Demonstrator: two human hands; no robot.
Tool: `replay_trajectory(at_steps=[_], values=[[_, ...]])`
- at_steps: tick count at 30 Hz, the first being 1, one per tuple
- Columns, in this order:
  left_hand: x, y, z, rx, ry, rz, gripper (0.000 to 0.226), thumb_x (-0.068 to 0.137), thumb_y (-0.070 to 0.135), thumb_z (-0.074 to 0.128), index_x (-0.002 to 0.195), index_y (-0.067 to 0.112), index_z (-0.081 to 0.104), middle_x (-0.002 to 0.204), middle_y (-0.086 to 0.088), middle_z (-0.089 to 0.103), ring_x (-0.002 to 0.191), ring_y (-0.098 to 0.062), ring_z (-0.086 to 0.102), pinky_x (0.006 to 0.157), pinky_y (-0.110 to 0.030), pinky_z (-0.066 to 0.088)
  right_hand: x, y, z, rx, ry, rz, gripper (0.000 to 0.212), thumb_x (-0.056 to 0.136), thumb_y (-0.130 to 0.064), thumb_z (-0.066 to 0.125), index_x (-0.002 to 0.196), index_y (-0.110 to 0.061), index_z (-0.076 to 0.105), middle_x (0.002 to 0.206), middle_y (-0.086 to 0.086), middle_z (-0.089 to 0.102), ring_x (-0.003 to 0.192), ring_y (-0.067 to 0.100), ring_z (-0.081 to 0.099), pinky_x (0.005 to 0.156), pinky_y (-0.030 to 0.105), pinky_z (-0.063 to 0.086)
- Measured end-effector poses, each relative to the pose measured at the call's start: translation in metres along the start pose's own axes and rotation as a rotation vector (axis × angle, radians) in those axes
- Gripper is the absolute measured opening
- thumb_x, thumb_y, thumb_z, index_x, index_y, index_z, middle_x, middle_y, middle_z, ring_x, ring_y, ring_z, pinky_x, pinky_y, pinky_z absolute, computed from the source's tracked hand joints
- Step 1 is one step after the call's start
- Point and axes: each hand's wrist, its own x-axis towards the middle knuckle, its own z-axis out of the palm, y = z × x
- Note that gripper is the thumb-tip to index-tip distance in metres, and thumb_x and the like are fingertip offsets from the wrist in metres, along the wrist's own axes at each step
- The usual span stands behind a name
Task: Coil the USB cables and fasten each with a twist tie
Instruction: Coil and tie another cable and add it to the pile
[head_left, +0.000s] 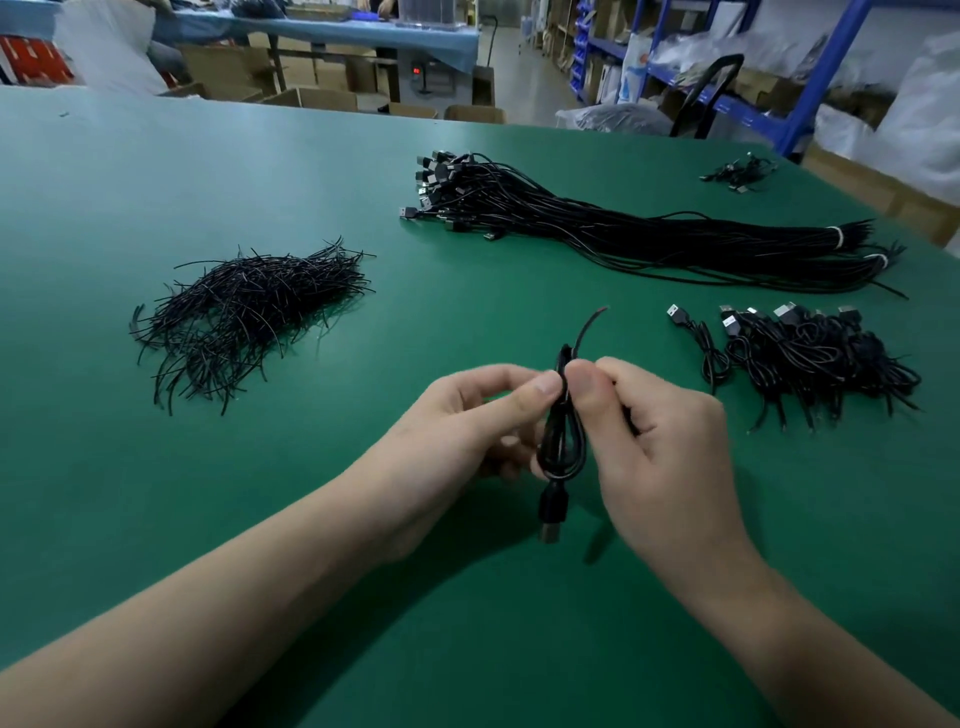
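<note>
A black USB cable (561, 447) folded into a small coil hangs between my two hands above the green table (260, 519). Its plug dangles at the bottom. My left hand (467, 421) pinches the coil's top from the left with thumb and forefinger. My right hand (649, 431) pinches the same spot from the right. A thin black twist tie (587, 325) sticks up from between my thumbs. Whether it is wound round the coil is hidden by my fingers.
A heap of loose black twist ties (244, 317) lies at the left. A long bundle of uncoiled USB cables (623, 223) stretches across the back. A pile of coiled, tied cables (815, 358) sits at the right. A few more cables (737, 174) lie far right.
</note>
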Motion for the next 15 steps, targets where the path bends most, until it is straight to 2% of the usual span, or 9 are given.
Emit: replay_trajectory(at_steps=[2, 5, 6, 8, 9, 10, 12, 14, 15], values=[[0.001, -0.002, -0.001, 0.100, 0.127, 0.150, 0.022, 0.095, 0.024, 0.064, 0.114, 0.014, 0.061, 0.081, 0.002, 0.072, 0.066, -0.010, 0.067, 0.064, -0.020, 0.048, 0.001, 0.002, 0.002, 0.282, -0.030, 0.250, 0.050, 0.104, -0.040, 0.048, 0.075, -0.001, 0.060, 0.061, 0.017, 0.059, 0.057, 0.025, 0.062, 0.055, 0.051, 0.051], [0.000, -0.005, -0.004, 0.524, 0.214, 0.411, 0.038, 0.091, 0.006, 0.072, 0.121, 0.027, 0.062, 0.099, 0.005, 0.070, 0.078, -0.015, 0.073, 0.074, -0.022, 0.051, 0.004, 0.004, 0.006, 0.445, -0.059, 0.468, 0.052, 0.104, -0.039, 0.050, 0.087, 0.008, 0.063, 0.074, 0.035, 0.055, 0.063, 0.025, 0.048, 0.064, 0.057, 0.047], [-0.001, -0.005, -0.004, 0.686, 0.230, 0.478, 0.040, 0.086, 0.008, 0.077, 0.119, 0.029, 0.065, 0.101, 0.007, 0.068, 0.082, -0.016, 0.071, 0.074, -0.023, 0.051, 0.003, 0.006, 0.008, 0.507, -0.078, 0.524, 0.048, 0.105, -0.037, 0.050, 0.091, 0.006, 0.066, 0.075, 0.033, 0.059, 0.065, 0.024, 0.051, 0.065, 0.052, 0.049], [-0.001, -0.005, -0.004, 0.881, 0.291, 0.567, 0.036, 0.081, 0.016, 0.082, 0.114, 0.028, 0.071, 0.101, 0.011, 0.066, 0.086, -0.014, 0.067, 0.070, -0.022, 0.048, -0.001, 0.007, 0.010, 0.603, -0.111, 0.598, 0.041, 0.104, -0.032, 0.049, 0.095, 0.002, 0.070, 0.066, 0.009, 0.063, 0.061, 0.010, 0.054, 0.056, 0.028, 0.048], [-0.001, -0.004, -0.004, 0.909, 0.325, 0.594, 0.031, 0.081, 0.020, 0.083, 0.110, 0.026, 0.074, 0.100, 0.011, 0.065, 0.086, -0.013, 0.066, 0.069, -0.021, 0.046, -0.002, 0.007, 0.011, 0.608, -0.120, 0.608, 0.041, 0.104, -0.032, 0.049, 0.093, 0.001, 0.070, 0.060, -0.002, 0.056, 0.054, 0.004, 0.048, 0.051, 0.019, 0.041], [-0.001, -0.004, -0.004, 0.911, 0.350, 0.612, 0.026, 0.081, 0.022, 0.083, 0.105, 0.024, 0.076, 0.098, 0.011, 0.066, 0.085, -0.012, 0.065, 0.069, -0.021, 0.044, -0.002, 0.006, 0.012, 0.589, -0.127, 0.600, 0.041, 0.105, -0.033, 0.049, 0.092, -0.001, 0.071, 0.057, -0.007, 0.049, 0.051, 0.002, 0.040, 0.048, 0.016, 0.035], [0.000, -0.004, -0.004, 0.867, 0.362, 0.611, 0.013, 0.081, 0.023, 0.082, 0.093, 0.022, 0.077, 0.093, 0.010, 0.068, 0.084, -0.010, 0.065, 0.068, -0.017, 0.043, -0.002, 0.003, 0.010, 0.513, -0.139, 0.531, 0.044, 0.105, -0.040, 0.048, 0.087, -0.008, 0.073, 0.057, -0.005, 0.045, 0.052, 0.008, 0.035, 0.048, 0.026, 0.034], [-0.001, -0.004, -0.003, 0.801, 0.355, 0.568, 0.009, 0.082, 0.019, 0.082, 0.083, 0.024, 0.073, 0.090, 0.009, 0.071, 0.085, -0.009, 0.066, 0.069, -0.011, 0.040, 0.000, 0.000, 0.008, 0.422, -0.139, 0.454, 0.054, 0.100, -0.048, 0.047, 0.075, -0.002, 0.061, 0.059, 0.004, 0.037, 0.056, 0.022, 0.029, 0.051, 0.048, 0.030], [-0.001, -0.004, -0.002, 0.778, 0.346, 0.544, 0.009, 0.082, 0.017, 0.081, 0.081, 0.021, 0.073, 0.090, 0.008, 0.072, 0.085, -0.008, 0.066, 0.070, -0.009, 0.039, 0.001, 0.000, 0.007, 0.377, -0.132, 0.430, 0.057, 0.099, -0.050, 0.046, 0.072, 0.000, 0.053, 0.059, 0.007, 0.034, 0.057, 0.027, 0.027, 0.053, 0.053, 0.029]])
